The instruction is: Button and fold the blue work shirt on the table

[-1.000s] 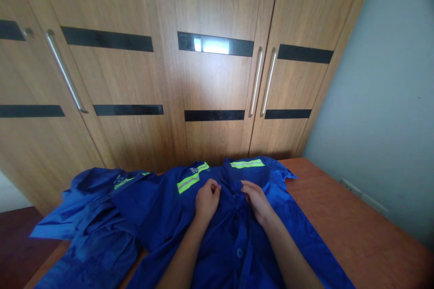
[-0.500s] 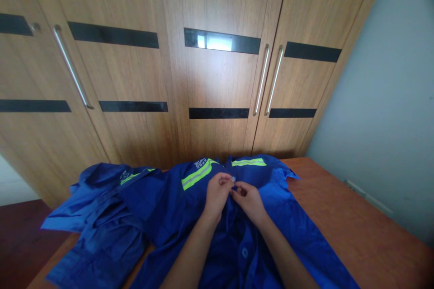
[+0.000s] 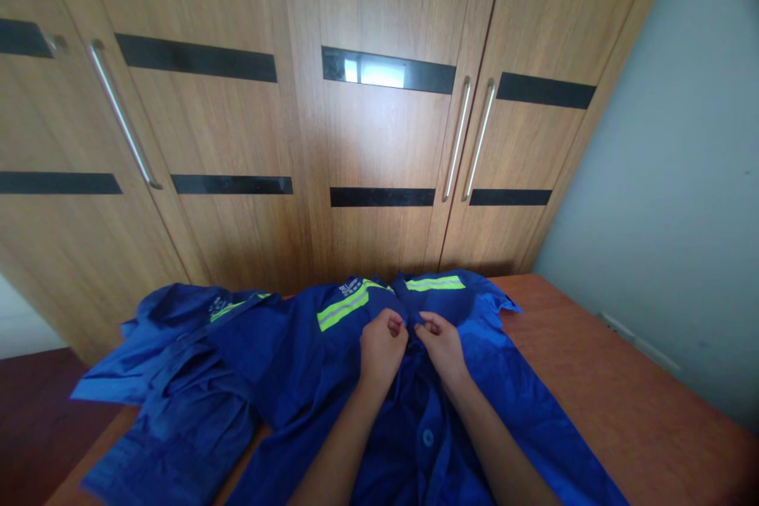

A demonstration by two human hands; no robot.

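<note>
A blue work jacket (image 3: 320, 368) with yellow-green reflective strips lies spread out, its front facing up. At the upper chest, my left hand (image 3: 383, 344) is closed with curled fingers, pinching the cloth by the front opening. Just to its right, my right hand (image 3: 442, 341) pinches the other side of the opening, with a small gap between the two hands. What sits between the fingertips is hidden. Below the hands, a round blue button (image 3: 428, 438) shows on the front band.
A second blue garment (image 3: 190, 403) with a reflective strip lies crumpled at the left, against the jacket. Both rest on a reddish-brown wooden surface (image 3: 598, 364). Behind stands a wooden wardrobe (image 3: 379, 237) with metal handles (image 3: 456, 138). A pale wall (image 3: 681, 198) rises at right.
My hands have moved slightly apart from each other at the jacket's front opening. The pale spot at the left fingertips no longer shows. The garments lie as before.
</note>
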